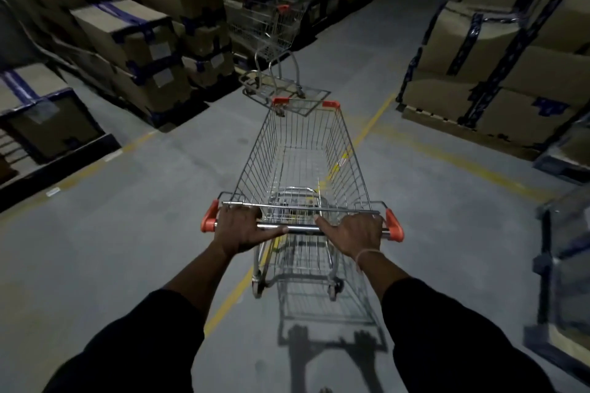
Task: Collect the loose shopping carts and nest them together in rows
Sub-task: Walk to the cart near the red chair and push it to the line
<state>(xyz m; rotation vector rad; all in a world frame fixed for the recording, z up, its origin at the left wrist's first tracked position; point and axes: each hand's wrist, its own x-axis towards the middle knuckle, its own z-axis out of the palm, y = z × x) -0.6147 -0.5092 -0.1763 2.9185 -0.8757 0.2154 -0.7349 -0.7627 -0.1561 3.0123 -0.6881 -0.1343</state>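
Note:
A wire shopping cart with orange corner caps stands right in front of me, its basket empty. My left hand grips the left part of its metal handle bar, fingers curled over the bar. My right hand grips the right part of the same bar. A second wire cart stands farther down the aisle, its rear facing me and its lower frame just beyond the nose of the cart I hold. The two carts are apart, not nested.
Stacks of taped cardboard boxes on pallets line the left side. More stacked boxes stand on the right. A blue frame juts in at the right edge. Yellow floor lines cross the grey concrete aisle.

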